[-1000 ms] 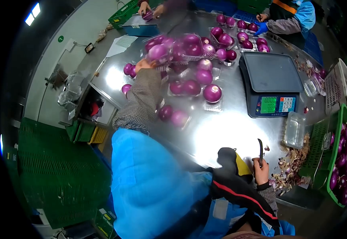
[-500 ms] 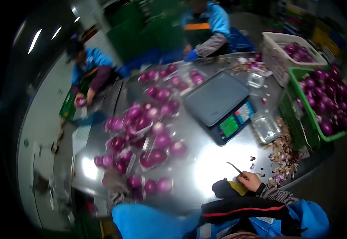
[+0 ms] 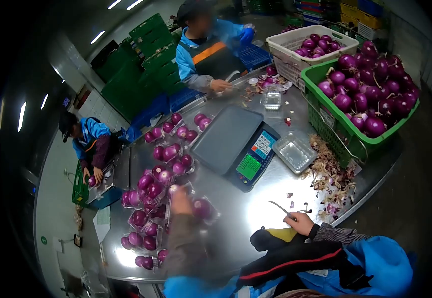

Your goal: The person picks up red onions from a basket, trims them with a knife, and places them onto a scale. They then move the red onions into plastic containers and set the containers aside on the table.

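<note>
In my right hand (image 3: pixel 301 223) is a small knife (image 3: pixel 280 207) with a thin curved blade, pointing to the far left. The fingers are closed around its handle. Beside this hand lies a black and yellow cloth-like item (image 3: pixel 274 237), perhaps a glove. My left hand (image 3: pixel 180 202) is stretched out over the trays of red onions (image 3: pixel 149 191), smeared by motion. Whether it holds anything I cannot make out. Right beside it sits a clear tray with onions (image 3: pixel 203 208). Several more packed onions crowd the left of the metal table (image 3: pixel 228 233).
A digital scale (image 3: pixel 235 146) stands mid-table. Clear plastic trays (image 3: pixel 294 151) and a heap of onion peel (image 3: pixel 332 179) lie right of it. A green crate (image 3: pixel 320 119) and a white crate (image 3: pixel 285 54) hold onions. Two co-workers (image 3: pixel 208 52) (image 3: pixel 92 141) stand across the table.
My view has turned to the right. The left hand has moved from the near-left onions forward and inward over the trays. My right hand still grips the knife.
</note>
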`<state>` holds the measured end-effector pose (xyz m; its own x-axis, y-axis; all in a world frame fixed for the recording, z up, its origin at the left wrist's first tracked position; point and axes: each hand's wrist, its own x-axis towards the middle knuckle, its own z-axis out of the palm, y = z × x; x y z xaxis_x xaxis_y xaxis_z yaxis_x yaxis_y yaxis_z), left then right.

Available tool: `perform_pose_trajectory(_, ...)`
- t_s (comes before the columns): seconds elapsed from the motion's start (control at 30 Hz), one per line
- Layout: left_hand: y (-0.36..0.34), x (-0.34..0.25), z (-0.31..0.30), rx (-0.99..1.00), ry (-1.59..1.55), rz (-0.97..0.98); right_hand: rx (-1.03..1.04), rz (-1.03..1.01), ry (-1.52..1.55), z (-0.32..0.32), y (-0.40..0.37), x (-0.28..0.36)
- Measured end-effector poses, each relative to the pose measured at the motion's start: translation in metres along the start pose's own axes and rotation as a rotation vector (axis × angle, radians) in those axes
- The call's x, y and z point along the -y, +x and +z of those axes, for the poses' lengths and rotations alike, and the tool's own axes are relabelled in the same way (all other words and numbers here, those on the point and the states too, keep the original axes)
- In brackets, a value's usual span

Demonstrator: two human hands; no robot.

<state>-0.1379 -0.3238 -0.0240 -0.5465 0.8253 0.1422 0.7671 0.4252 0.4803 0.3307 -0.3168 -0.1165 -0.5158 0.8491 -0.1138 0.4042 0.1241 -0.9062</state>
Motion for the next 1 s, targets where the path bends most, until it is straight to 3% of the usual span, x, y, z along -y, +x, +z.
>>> perform_pose_trajectory(0.03, -0.003, -0.037, 0.043, 0.047, -0.15, 0.293, -0.059, -0.005, 0.04, -0.004, -0.002, 0.001)
perform_pose_trajectory(0.07, -0.012, -0.093, 0.081, 0.146, -0.522, 0.266, -0.12, -0.012, 0.077, -0.01, -0.002, 0.004)
perform_pose_trajectory(0.1, -0.018, -0.151, 0.1, 0.031, -0.432, 0.596, -0.172, 0.015, 0.114, -0.019, -0.005, 0.015)
perform_pose_trajectory(0.13, -0.005, -0.174, 0.153, 0.094, -0.317, 0.784, -0.201, 0.07, 0.133, -0.027, -0.008, 0.014)
perform_pose_trajectory(0.2, -0.026, -0.258, 0.18, 0.181, -0.359, 0.773, -0.225, 0.099, 0.238, -0.038, -0.014, -0.004)
perform_pose_trajectory(0.23, -0.025, -0.281, 0.202, 0.227, -0.232, 0.812, -0.213, 0.167, 0.195, -0.052, -0.022, 0.004)
perform_pose_trajectory(0.27, -0.028, -0.311, 0.202, 0.405, 0.019, 0.722, -0.289, 0.121, 0.196, -0.056, -0.026, -0.005)
perform_pose_trajectory(0.33, -0.033, -0.33, 0.231, 0.468, 0.322, 0.744, -0.375, 0.136, 0.239, -0.067, -0.039, -0.014)
perform_pose_trajectory(0.43, -0.038, -0.354, 0.239, 0.797, 0.511, 0.633, -0.414, 0.155, 0.204, -0.075, -0.057, -0.052)
perform_pose_trajectory(0.57, -0.046, -0.333, 0.272, 0.58, 0.597, 0.838, -0.474, 0.157, 0.183, -0.075, -0.068, -0.091)
perform_pose_trajectory(0.67, -0.042, -0.339, 0.264, 0.708, 0.594, 0.749, -0.477, 0.129, 0.197, -0.087, -0.069, -0.086)
perform_pose_trajectory(0.87, -0.036, -0.336, 0.264, 0.49, 0.376, 0.776, -0.394, 0.161, 0.159, -0.109, -0.069, -0.063)
perform_pose_trajectory(0.93, -0.035, -0.346, 0.257, 0.521, 0.459, 0.697, -0.358, 0.174, 0.17, -0.114, -0.072, -0.06)
perform_pose_trajectory(0.97, -0.039, -0.339, 0.271, 0.208, 0.345, 0.771, -0.385, 0.184, 0.17, -0.113, -0.073, -0.061)
perform_pose_trajectory(1.0, -0.029, -0.335, 0.264, 0.248, 0.254, 0.862, -0.41, 0.193, 0.17, -0.111, -0.075, -0.062)
